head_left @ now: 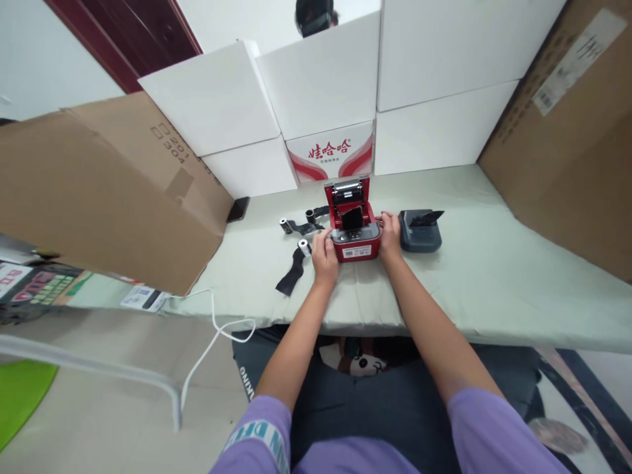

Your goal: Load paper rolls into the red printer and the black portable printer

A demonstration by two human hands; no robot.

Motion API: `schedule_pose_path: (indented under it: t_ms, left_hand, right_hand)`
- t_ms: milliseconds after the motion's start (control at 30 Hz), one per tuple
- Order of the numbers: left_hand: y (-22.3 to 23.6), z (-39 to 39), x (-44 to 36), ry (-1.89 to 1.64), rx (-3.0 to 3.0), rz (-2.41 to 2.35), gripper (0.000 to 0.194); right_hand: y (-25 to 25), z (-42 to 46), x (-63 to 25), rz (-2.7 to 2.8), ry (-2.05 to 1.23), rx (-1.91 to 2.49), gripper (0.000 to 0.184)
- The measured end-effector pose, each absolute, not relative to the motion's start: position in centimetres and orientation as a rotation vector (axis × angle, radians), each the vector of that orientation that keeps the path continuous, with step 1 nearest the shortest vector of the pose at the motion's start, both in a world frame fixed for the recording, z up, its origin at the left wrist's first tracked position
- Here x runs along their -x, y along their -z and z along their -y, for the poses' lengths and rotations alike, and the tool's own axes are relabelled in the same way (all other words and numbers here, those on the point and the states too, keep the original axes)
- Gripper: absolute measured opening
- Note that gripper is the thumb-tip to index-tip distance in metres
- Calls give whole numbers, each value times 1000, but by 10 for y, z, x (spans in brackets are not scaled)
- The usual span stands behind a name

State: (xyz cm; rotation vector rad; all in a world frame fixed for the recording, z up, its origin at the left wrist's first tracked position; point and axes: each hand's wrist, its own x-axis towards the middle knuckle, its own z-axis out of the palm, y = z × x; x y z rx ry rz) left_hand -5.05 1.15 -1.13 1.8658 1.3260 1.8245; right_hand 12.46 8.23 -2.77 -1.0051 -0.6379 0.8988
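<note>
A small red and grey label printer stands on the table in front of me, its lid raised. Dark paper or ribbon lies in its open compartment. My left hand holds the printer's left side, fingers bent along it. On the opposite side my right hand grips the body, its fingertips partly hidden. Just right of that hand sits a dark grey printer with a black strip on its top. Left of the red printer are a front roll with a black strip, and two rolls farther back.
White boxes are stacked behind the table. Large cardboard boxes stand at left and right. A phone lies beside the left box. A white cable hangs over the front edge. Someone's head shows above the boxes.
</note>
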Motion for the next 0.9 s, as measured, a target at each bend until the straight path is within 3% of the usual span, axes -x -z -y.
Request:
schedule_pose_path:
  t_ms: [167, 267, 433, 667, 800, 900]
  left_hand:
    - [-1, -15, 57, -1813, -1780, -1400, 38]
    - [-25, -33, 68, -1612, -1872, -1370, 31]
    - [-75, -94, 73, -783, -2319, -1042, 26]
    - [-108, -138, 33, 214, -2722, -1128, 37]
    - [-116, -131, 22, 403, -2599, -1192, 40]
    - [-117, -127, 22, 324, -2584, -1136, 38]
  right_hand:
    - [25, -82, -124, 634, -896, 1014, 31]
    - [24, -82, -124, 632, -917, 1019, 34]
    - [25, -82, -124, 659, -905, 1013, 34]
    - [22, -82, -124, 639, -909, 1021, 33]
    - [18, -80, -123, 631, -916, 1038, 31]
    - [16, -79, -122, 628, -916, 1051, 29]
